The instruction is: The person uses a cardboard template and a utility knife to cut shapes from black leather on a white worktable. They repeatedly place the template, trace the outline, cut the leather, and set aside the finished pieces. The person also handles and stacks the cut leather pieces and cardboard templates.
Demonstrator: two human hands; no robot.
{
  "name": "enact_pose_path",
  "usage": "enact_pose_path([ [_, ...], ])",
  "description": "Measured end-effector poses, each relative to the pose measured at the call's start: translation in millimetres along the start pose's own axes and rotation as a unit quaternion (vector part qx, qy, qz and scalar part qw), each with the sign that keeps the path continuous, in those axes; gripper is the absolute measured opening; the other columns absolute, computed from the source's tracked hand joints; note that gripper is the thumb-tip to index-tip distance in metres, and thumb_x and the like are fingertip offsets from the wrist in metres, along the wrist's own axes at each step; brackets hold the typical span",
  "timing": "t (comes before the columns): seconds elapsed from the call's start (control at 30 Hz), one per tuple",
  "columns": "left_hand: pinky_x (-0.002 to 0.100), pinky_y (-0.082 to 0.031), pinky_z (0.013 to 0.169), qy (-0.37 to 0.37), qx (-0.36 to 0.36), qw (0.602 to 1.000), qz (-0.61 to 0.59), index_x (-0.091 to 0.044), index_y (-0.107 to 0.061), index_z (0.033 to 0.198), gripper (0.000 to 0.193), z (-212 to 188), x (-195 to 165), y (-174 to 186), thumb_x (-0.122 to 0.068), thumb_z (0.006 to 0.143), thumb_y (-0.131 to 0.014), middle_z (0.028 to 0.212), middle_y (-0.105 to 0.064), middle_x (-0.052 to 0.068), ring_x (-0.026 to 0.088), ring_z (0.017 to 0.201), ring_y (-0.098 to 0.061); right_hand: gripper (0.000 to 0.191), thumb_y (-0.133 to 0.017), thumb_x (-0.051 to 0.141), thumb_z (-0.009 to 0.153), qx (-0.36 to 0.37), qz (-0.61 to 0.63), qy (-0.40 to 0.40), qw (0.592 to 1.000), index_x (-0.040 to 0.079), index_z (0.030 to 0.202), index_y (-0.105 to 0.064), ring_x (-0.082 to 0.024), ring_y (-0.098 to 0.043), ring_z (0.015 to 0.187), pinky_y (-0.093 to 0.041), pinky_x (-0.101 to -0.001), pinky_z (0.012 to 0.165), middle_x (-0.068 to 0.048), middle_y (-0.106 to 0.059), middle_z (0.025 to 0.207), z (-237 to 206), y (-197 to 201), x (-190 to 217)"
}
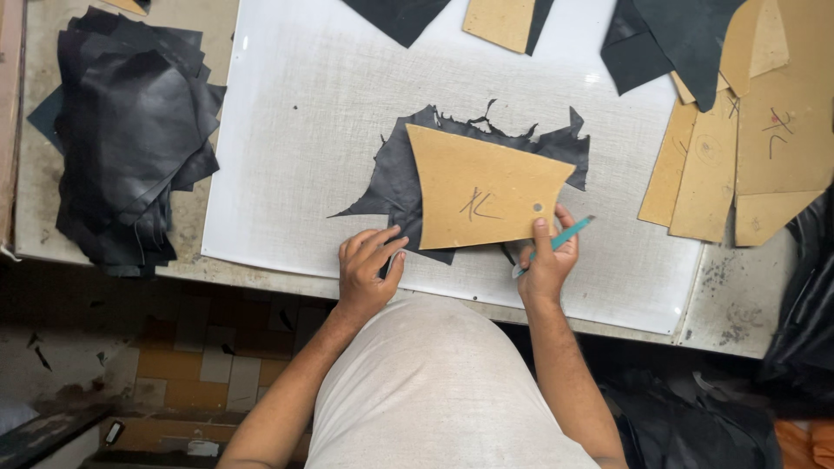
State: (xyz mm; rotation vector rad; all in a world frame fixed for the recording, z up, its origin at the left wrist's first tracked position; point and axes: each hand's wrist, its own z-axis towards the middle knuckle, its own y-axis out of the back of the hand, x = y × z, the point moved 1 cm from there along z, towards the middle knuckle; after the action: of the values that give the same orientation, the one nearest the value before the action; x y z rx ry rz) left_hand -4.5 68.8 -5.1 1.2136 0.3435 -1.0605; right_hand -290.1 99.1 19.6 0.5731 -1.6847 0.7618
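Cardboard pattern [482, 187] lies flat on ragged black leather [395, 178], mid white cutting mat [295, 130]. Right hand [547, 260] grips a teal knife [565, 236], thumb pinning the pattern's lower edge; left hand [369, 265] rests loosely curled, empty, at the leather's near edge. Firm pressure would likely prevent slipping

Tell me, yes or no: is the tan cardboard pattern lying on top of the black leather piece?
Yes, the tan cardboard pattern lies on the black leather piece, whose ragged edges show around it.
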Motion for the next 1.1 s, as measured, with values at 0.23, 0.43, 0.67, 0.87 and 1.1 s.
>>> enact_pose_path([
  [0.23, 0.034, -0.062, 0.088, 0.084, 0.145, 0.909, -0.382, -0.007, -0.06, 0.137, 0.049, 32.5, -32.8, 7.8, -0.017, 0.092, -0.075, 0.131, -0.068, 0.013, 0.02, 0.11, -0.07, 0.025, -0.077, 0.013, 0.096, 0.205, 0.017, 0.302, 0.931, 0.009, 0.116, -0.063, -0.002, -0.054, 0.065, -0.046, -0.0177, 0.055, -0.012, -0.071, 0.122, -17.4, -2.7, 35.7],
  [0.43, 0.031, -0.063, 0.092, 0.236, 0.011, 0.865, -0.442, 0.001, -0.035, 0.152, 0.058, 75.4, -7.5, 6.0, -0.006, 0.102, -0.062, 0.124, -0.071, 0.021, 0.018, 0.111, -0.073, 0.02, -0.066, 0.01, 0.103, 0.395, -0.083, 0.034, 0.914, 0.005, 0.122, -0.068, -0.013, -0.073, 0.1, -0.064, -0.0298, 0.085, -0.012, -0.076, 0.113, -41.6, -30.2, 1.1],
  [0.67, 0.026, -0.064, 0.072, 0.334, -0.014, 0.859, -0.388, 0.001, -0.046, 0.148, 0.05, 75.8, 31.8, -5.9, 0.001, 0.099, -0.054, 0.114, -0.075, 0.016, 0.014, 0.093, -0.074, 0.028, -0.058, 0.013, 0.102, 0.166, -0.2, -0.035, 0.965, 0.002, 0.126, -0.069, -0.01, -0.067, 0.083, -0.057, -0.0264, 0.077, -0.009, -0.075, 0.109, -18.8, 3.0, -23.1],
  [0.87, 0.024, -0.064, 0.077, 0.27, 0.002, 0.915, -0.301, 0.002, -0.051, 0.145, 0.047, 97.8, 41.2, -24.2, 0.002, 0.098, -0.058, 0.116, -0.07, 0.014, 0.014, 0.098, -0.074, 0.04, -0.071, 0.013, 0.094, 0.121, -0.311, -0.006, 0.943, 0.003, 0.132, -0.066, -0.007, -0.064, 0.078, -0.057, -0.0229, 0.072, -0.005, -0.072, 0.101, -5.6, 0.3, -31.2],
  [1.1, 0.036, -0.054, 0.071, 0.181, 0.133, 0.972, 0.069, -0.01, -0.071, 0.133, 0.041, 119.5, 36.3, -5.5, -0.031, 0.099, -0.076, 0.102, -0.075, 0.012, 0.021, 0.086, -0.071, 0.037, -0.07, 0.01, 0.094, 0.096, -0.271, -0.012, 0.958, 0.0, 0.129, -0.066, -0.007, -0.068, 0.077, -0.06, -0.0233, 0.068, -0.006, -0.071, 0.101, -7.3, -4.6, -24.7],
])
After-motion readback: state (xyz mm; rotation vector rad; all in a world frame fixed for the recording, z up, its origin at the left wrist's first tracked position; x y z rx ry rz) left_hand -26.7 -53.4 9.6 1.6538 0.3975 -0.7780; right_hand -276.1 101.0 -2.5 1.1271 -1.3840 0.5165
